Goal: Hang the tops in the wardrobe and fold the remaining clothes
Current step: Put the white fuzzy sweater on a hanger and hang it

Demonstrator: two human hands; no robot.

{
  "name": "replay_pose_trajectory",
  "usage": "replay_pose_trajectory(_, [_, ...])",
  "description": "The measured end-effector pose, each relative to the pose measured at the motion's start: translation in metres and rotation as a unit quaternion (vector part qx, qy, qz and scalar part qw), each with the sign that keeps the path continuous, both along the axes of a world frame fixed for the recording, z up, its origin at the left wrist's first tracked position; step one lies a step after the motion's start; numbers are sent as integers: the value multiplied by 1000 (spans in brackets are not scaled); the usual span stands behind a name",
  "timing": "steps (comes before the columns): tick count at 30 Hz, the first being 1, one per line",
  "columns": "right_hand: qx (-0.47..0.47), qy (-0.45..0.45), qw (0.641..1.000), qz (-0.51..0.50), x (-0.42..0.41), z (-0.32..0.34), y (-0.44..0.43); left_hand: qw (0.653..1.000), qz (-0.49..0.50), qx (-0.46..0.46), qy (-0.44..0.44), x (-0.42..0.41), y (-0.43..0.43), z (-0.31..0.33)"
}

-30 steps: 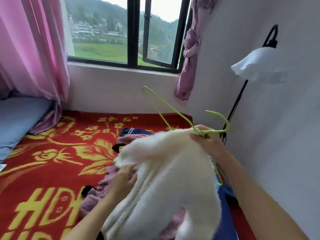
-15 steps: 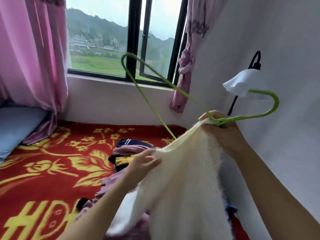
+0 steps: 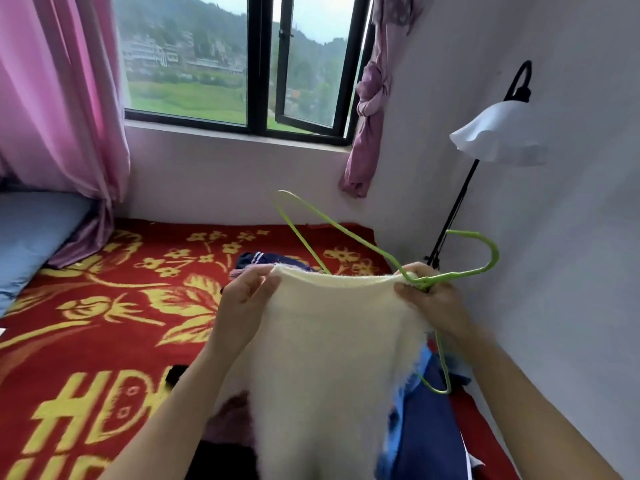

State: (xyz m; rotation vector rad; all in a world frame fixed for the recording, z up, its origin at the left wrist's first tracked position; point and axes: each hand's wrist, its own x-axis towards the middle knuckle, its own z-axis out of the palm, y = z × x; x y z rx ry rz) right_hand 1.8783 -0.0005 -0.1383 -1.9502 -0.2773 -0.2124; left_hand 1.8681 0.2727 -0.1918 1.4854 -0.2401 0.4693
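The person held a fuzzy white top [image 3: 329,358] up in front of them over a red blanket [image 3: 104,323] patterned with yellow flowers and letters. The left hand [image 3: 247,296] pinched the left end of the top's upper edge between thumb and curled fingers. The right hand [image 3: 429,299] gripped the right end of that edge and, in the same grip, the neck of a green hanger [image 3: 457,274]. The edge ran stretched between the two hands, and the rest of the top hung down toward the near side, covering part of the clothes below. The hanger's hook curved up and to the right of the right hand, close to the white wall. One shoulder of it reached far and left above the top, and its other end showed low on the right, beside the top's ragged side edge. The hanger was not yet inside the top. Beyond the top, a navy garment with white stripes [image 3: 263,259] lay on the blanket. A blue garment [image 3: 426,427] lay near and right, and a pink garment [image 3: 232,417] near and left under the top. Against the right wall stood a black lamp with a white shade [image 3: 498,140]. A black-framed window [image 3: 256,64] filled the far wall, with a pink curtain [image 3: 59,98] at the left and a knotted curtain [image 3: 370,98] at the right. A blue pillow [image 3: 31,237] lay at the far left.
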Motion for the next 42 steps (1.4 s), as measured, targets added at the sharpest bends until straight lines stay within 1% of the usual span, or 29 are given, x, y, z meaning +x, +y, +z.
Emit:
replay_pose_trajectory(2, [-13, 62, 998, 4, 0, -33, 1, 998, 32, 26, 56, -6, -4, -32])
replay_pose_trajectory(5, [-91, 134, 987, 5, -3, -96, 12, 985, 52, 24, 163, -24, -9, -88])
replay_pose_trajectory(7, [-125, 177, 976, 5, -7, -136, 20, 979, 45, 13, 199, -34, -9, -113])
replay_pose_trajectory(11, [-139, 235, 962, -9, -27, -192, 27, 966, 61, 21, 251, -55, -5, -145])
replay_pose_trajectory(13, [-139, 261, 955, -4, -31, -208, 32, 957, 85, -8, 278, -64, -2, -159])
replay_pose_trajectory(15, [-142, 270, 952, 13, -30, -212, 36, 951, 104, -50, 288, -72, -1, -168])
replay_pose_trajectory(18, [-174, 253, 951, 40, -25, -213, 39, 947, 105, -79, 295, -79, 0, -173])
replay_pose_trajectory(22, [-185, 218, 957, 45, -24, -208, 40, 948, 99, -69, 296, -82, 3, -176])
replay_pose_trajectory(24, [-186, 214, 958, 42, -23, -199, 38, 946, 98, -68, 302, -81, 6, -176])
replay_pose_trajectory(26, [-159, 245, 955, 56, -20, -184, 34, 943, 97, -72, 309, -79, 7, -175])
replay_pose_trajectory(28, [-97, 287, 951, 61, -17, -165, 27, 942, 100, -75, 311, -77, 8, -174])
replay_pose_trajectory(29, [-63, 295, 952, 50, -16, -156, 23, 942, 99, -73, 313, -76, 8, -173])
replay_pose_trajectory(31, [-8, 282, 959, 27, -14, -136, 13, 942, 92, -67, 317, -74, 9, -172])
replay_pose_trajectory(33, [5, 251, 968, 17, -12, -116, 3, 942, 83, -68, 319, -73, 7, -170])
replay_pose_trajectory(37, [-41, 180, 981, 60, -9, -78, -12, 944, 68, -82, 313, -69, 9, -169])
replay_pose_trajectory(42, [-150, 186, 965, 109, 6, -55, -15, 949, 55, -83, 298, -60, 11, -169])
